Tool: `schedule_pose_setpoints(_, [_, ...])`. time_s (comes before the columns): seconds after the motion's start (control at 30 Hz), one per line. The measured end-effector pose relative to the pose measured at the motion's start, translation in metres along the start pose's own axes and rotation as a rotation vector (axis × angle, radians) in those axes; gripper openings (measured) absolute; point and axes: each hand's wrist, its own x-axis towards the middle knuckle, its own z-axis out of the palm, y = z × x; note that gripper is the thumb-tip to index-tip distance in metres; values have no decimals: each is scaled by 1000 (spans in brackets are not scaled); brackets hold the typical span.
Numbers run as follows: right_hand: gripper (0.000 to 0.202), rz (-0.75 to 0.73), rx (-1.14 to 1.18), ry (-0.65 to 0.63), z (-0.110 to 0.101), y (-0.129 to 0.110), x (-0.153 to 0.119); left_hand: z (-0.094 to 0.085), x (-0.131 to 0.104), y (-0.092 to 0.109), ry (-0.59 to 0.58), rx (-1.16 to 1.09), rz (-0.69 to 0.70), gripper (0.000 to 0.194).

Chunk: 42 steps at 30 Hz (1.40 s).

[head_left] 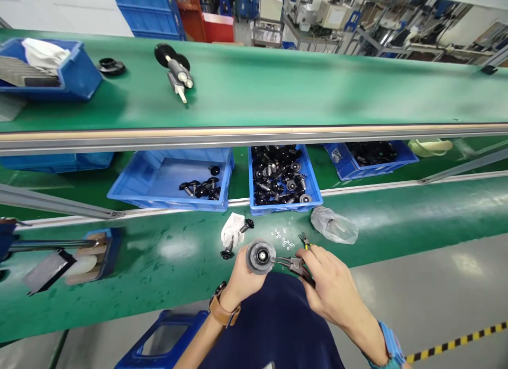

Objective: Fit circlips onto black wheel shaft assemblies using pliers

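Note:
My left hand (243, 278) is closed around a round grey part (261, 256) with a dark centre, its end face turned up. In my right hand (331, 284) are dark-handled pliers (298, 267), their thin tips pointing left at the right edge of the grey part. Small white rings (286, 244) lie scattered on the green bench just beyond. A second pair of pliers with yellow on its handles (305, 241) lies beside my right fingers. Left of the rings, a white glove (233, 229) lies with two black shafted parts by it.
Behind the hands stand a blue bin full of black parts (286, 206), a larger blue bin (170, 202) with several parts, and another bin (361, 171). A plastic bag (334, 225) lies right. A raised green shelf (297, 94) crosses above; a press-like fixture (91, 255) stands left.

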Motion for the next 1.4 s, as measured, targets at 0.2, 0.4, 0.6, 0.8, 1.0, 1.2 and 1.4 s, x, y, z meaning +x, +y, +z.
schedule_pose_setpoints(0.2, [25,30,-17,-10,-3,1,2,-3,10,22,-116,-45,-4,20])
schedule_pose_setpoints(0.4, [24,103,18,-45,1,9,1,-5,16,16,-202,-321,-215,46])
schedule_pose_setpoints(0.6, [24,114,47,-65,0,9,0,-5,4,8,-317,-522,-249,48])
schedule_pose_setpoints(0.8, [26,23,-10,-46,-11,-2,-2,1,2,20,-130,-3,96,15])
schedule_pose_setpoints(1.0, [28,-2,-60,-29,-13,-13,-5,3,8,31,-105,71,274,11])
schedule_pose_setpoints(1.2, [33,19,-91,-7,-12,-16,-5,2,8,32,-92,79,289,8])
schedule_pose_setpoints(1.4, [35,55,-106,-28,-12,-19,-6,0,10,27,-149,63,241,10])
